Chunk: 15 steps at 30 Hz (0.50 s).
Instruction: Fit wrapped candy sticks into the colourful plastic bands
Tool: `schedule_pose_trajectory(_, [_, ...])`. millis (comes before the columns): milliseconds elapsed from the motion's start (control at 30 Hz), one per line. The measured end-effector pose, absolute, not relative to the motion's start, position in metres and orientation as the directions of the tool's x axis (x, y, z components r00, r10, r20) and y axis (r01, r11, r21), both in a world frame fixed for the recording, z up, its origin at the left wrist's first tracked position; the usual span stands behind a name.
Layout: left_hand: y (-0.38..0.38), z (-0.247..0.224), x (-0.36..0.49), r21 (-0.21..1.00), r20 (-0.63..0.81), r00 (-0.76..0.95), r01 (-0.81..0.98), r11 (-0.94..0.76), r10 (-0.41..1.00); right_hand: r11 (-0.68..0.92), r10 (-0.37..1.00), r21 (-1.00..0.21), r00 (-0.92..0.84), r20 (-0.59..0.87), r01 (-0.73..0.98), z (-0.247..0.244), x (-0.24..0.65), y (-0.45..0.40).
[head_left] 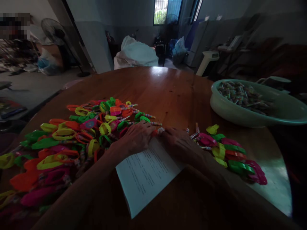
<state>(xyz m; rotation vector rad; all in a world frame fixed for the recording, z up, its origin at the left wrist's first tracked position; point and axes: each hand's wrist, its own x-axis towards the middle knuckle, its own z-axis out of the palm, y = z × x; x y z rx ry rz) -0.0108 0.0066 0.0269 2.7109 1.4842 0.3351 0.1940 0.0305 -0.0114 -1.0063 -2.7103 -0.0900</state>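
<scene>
My left hand [141, 135] and my right hand [176, 140] meet over the upper end of a printed paper booklet [148, 182]. The fingers of both are closed. A small orange plastic toy [154, 132] shows at my left fingertips, mostly hidden. Beside it, a pale, shiny wrapper end [161, 130] touches my right fingertips; what else that hand holds is hidden. To the left spreads a pile of bright plastic toys [64, 134], ring-shaped like toy watches, some with striped candy tubes [155, 123]. A smaller group of toys [232, 150] lies by my right forearm.
A pale green basin [240, 119] with many small wrapped candies [242, 95] stands at the right on the round wooden table [153, 89]. Beyond the table are a large white sack [136, 54] and a standing fan [52, 28]. A person is at the far left.
</scene>
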Motion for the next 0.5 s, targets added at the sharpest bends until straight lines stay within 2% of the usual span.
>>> schedule_pose_trajectory(200, [0.007,0.026,-0.011,0.161,0.155,0.514,0.83,-0.534,0.844,0.754,0.612,0.136,-0.762,0.212,0.643,-0.013,0.187,0.028])
schedule_pose_trajectory(367, [0.011,0.025,-0.013,0.202,0.133,0.517,0.821,-0.534,0.846,0.809,0.541,0.133,-0.814,0.212,0.572,-0.024,0.186,0.031])
schedule_pose_trajectory(500, [0.014,0.02,-0.014,0.193,0.136,0.5,0.833,-0.518,0.855,0.792,0.561,0.123,-0.792,0.24,0.598,-0.028,0.179,0.028])
